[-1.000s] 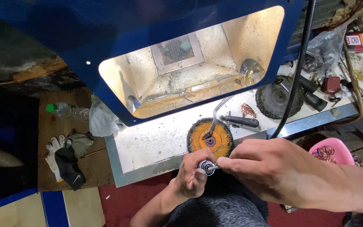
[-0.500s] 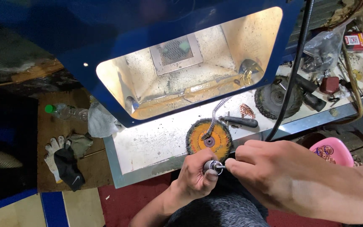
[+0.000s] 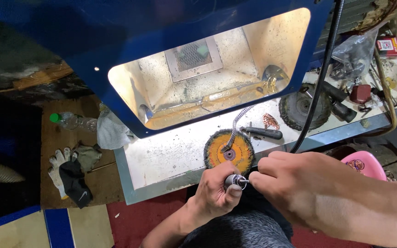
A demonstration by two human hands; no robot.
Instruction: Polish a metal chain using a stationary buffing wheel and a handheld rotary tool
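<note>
My left hand [image 3: 217, 193] grips a small silver chuck handpiece [image 3: 233, 181] at the near edge of the work tray [image 3: 171, 156]. My right hand [image 3: 309, 183] comes in from the right and pinches the tip of the handpiece with thumb and forefinger. Whatever small bit it holds there is hidden by the fingers. Just beyond the hands lies a round orange polishing brush wheel [image 3: 229, 151] with a braided flexible shaft [image 3: 237, 124] running up from it.
A blue lit dust hood [image 3: 207, 73] stands over the tray. A dark-handled tool [image 3: 263, 133] and a black bristle wheel [image 3: 304, 108] lie to the right, a pink bowl [image 3: 366, 163] beside my right hand. Gloves [image 3: 70, 170] and a plastic bottle [image 3: 72, 121] lie left.
Both hands stay together on the handpiece and have drifted slightly down and right. My right fingers have shifted on its tip.
</note>
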